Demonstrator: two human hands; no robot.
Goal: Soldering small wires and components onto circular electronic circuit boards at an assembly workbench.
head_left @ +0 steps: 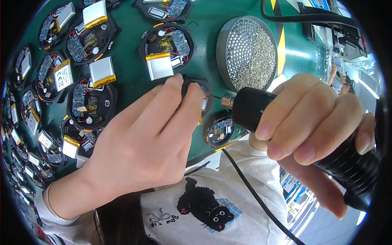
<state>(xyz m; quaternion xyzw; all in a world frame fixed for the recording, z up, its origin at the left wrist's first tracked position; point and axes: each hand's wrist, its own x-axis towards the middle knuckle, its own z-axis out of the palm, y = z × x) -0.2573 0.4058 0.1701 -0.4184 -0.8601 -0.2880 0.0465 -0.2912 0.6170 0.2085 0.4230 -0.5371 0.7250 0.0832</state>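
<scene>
My left hand (143,139) is closed around the edge of a round black device housing (206,102); my fingers hide much of it. In my right hand (314,118) is a black electric screwdriver (252,108), lying almost level with its tip toward the left. Its thin bit reaches the right side of the housing, but I cannot tell whether it sits in a screw. Just beyond my left fingertips lies another open round housing (153,43) with a blue circuit board, red wires and a silver battery pack (160,67).
A round grey tray (221,57) with a perforated plate and many small silver screws stands beyond the screwdriver. More open housings (92,102) with batteries crowd the green table at left. A small housing (220,131) lies near the table edge. A black cable (261,200) hangs down in front.
</scene>
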